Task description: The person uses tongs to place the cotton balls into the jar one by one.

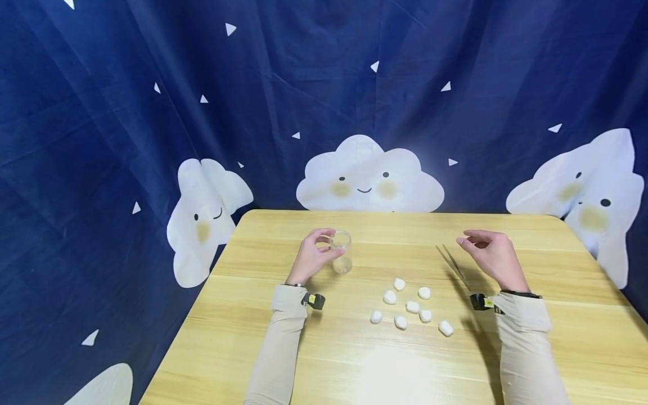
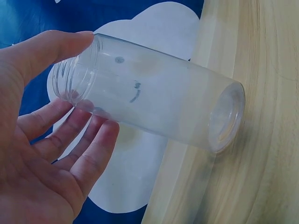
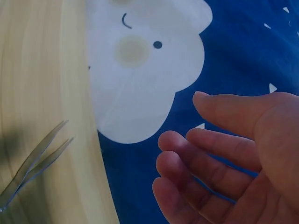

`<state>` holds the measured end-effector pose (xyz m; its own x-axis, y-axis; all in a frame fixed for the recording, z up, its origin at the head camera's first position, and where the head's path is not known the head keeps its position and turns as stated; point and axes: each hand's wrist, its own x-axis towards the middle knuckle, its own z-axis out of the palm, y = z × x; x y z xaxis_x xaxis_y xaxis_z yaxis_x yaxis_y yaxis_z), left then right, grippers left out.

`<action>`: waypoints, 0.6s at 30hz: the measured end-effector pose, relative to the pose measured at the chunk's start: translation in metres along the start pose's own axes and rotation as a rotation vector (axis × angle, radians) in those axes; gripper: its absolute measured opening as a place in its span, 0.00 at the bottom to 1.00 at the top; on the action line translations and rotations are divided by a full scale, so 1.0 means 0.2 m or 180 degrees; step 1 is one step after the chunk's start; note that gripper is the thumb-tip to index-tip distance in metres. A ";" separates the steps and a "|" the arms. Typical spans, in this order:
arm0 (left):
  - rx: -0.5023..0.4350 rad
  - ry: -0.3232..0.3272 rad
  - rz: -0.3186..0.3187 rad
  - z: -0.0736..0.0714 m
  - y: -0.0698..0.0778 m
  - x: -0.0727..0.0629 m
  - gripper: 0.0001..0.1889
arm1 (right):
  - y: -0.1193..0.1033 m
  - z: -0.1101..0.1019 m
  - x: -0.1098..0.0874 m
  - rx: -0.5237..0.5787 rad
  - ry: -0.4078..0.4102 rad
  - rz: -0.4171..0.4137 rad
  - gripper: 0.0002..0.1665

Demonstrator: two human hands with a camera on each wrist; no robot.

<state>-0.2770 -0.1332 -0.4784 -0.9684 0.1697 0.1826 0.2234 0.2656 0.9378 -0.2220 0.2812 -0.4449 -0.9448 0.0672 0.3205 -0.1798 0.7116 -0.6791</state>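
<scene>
My left hand (image 1: 315, 256) grips a clear plastic jar (image 2: 159, 91) near its threaded, open neck, thumb on one side and fingertips on the other. In the head view the jar stands upright, its base at or just above the table; I cannot tell which. My right hand (image 1: 493, 256) hovers over the table with nothing in it, fingers loosely bent and thumb apart from them in the right wrist view. Beside and below it lie metal tweezers (image 1: 454, 264), their tips pointing to the far side. Several white marshmallow-like pieces (image 1: 412, 307) are scattered between the hands.
The wooden table (image 1: 228, 337) has a rounded far edge. A dark blue curtain (image 1: 324, 84) with white clouds and triangles hangs behind it and along its sides. Both wrists carry small black cameras (image 1: 316, 301).
</scene>
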 end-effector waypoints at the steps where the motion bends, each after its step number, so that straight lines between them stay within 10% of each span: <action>1: 0.0011 -0.0003 -0.0003 0.00 0.00 0.00 0.31 | 0.01 0.00 0.00 -0.0006 -0.0005 0.0008 0.23; 18: -0.0012 -0.0058 -0.0052 0.00 -0.03 0.01 0.32 | 0.17 0.07 -0.01 -0.0350 -0.0421 0.0215 0.25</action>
<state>-0.2812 -0.1349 -0.4829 -0.9698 0.1828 0.1617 0.2070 0.2649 0.9418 -0.2303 0.2962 -0.4783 -0.9828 0.0299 0.1822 -0.0907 0.7812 -0.6176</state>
